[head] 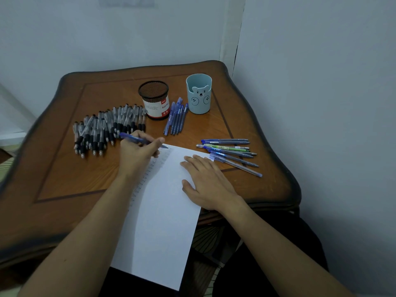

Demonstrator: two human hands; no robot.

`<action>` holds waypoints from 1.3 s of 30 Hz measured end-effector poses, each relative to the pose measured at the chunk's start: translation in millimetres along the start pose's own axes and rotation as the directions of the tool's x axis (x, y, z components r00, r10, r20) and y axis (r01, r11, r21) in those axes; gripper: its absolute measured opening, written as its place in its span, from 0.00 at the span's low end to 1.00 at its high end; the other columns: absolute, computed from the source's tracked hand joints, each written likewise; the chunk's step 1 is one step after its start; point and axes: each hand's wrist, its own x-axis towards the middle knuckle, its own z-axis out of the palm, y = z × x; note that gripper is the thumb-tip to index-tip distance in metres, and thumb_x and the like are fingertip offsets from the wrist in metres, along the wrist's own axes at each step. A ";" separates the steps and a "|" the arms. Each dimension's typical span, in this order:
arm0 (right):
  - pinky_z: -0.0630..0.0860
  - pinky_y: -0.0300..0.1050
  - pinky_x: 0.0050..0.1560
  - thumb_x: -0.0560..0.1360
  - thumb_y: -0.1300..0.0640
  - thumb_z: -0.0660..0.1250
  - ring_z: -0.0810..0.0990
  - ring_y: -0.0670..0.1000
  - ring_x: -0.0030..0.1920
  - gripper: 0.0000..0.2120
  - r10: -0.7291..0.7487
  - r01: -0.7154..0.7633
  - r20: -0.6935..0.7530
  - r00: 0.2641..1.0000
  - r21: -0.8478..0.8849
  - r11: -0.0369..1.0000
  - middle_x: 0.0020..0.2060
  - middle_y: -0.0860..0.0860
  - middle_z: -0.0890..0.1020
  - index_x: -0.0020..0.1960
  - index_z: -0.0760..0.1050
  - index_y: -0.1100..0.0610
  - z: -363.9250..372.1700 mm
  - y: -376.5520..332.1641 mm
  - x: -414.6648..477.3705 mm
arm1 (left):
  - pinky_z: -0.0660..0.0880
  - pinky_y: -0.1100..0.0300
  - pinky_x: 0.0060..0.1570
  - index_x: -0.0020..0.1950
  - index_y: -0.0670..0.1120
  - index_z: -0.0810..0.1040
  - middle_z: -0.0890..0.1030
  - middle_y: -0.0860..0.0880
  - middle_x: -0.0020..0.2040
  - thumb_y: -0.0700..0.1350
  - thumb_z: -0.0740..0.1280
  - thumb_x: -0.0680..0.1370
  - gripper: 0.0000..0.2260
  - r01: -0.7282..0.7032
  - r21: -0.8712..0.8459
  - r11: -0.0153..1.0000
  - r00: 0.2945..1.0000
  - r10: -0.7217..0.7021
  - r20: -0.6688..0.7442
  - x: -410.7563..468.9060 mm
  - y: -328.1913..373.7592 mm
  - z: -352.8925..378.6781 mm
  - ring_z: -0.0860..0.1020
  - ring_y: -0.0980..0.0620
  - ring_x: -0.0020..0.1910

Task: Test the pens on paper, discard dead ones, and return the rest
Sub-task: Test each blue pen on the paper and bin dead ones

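Observation:
A white sheet of paper lies on the wooden table, its near end hanging over the table's front edge. My left hand grips a blue pen with its tip at the sheet's top left corner, beside columns of faint marks. My right hand lies flat on the paper's right side, fingers straight. Several black-grip pens lie in a pile at the left. A row of blue pens lies between the two holders. More blue pens and a green one lie at the right.
A black mesh pen holder with a white and red label and a light blue bear-faced cup stand at the back of the table. Walls close in behind and to the right. My dark-clothed lap is below the table edge.

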 end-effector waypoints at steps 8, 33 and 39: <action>0.39 0.44 0.75 0.83 0.46 0.55 0.52 0.49 0.79 0.26 0.004 -0.004 -0.008 1.000 -0.010 1.000 0.79 0.48 0.59 0.79 0.59 0.51 1.1 0.2 0.7 | 0.82 0.52 0.46 0.48 0.43 0.79 0.82 0.43 0.43 0.34 0.67 0.79 0.04 0.042 0.057 0.997 0.998 -0.044 0.041 -0.6 -13.4 -7.0 0.83 0.46 0.41; 0.48 0.49 0.77 0.81 0.46 0.58 0.56 0.48 0.78 0.26 0.027 -0.027 -0.028 0.999 0.032 0.999 0.78 0.47 0.62 0.77 0.63 0.51 -0.3 -0.6 1.5 | 0.62 0.53 0.31 0.32 0.35 0.62 0.63 0.36 0.28 0.28 0.62 0.65 0.09 -0.034 0.234 0.972 0.999 0.032 0.014 2.0 -24.8 -5.2 0.63 0.47 0.30; 0.49 0.49 0.77 0.81 0.46 0.59 0.57 0.48 0.77 0.25 0.023 -0.022 -0.037 0.999 0.035 0.999 0.77 0.48 0.64 0.76 0.64 0.51 -0.4 0.0 1.4 | 0.61 0.53 0.31 0.31 0.38 0.61 0.63 0.39 0.28 0.31 0.62 0.64 0.09 -0.046 0.245 0.968 0.999 0.039 0.035 4.4 -28.2 -6.9 0.62 0.47 0.29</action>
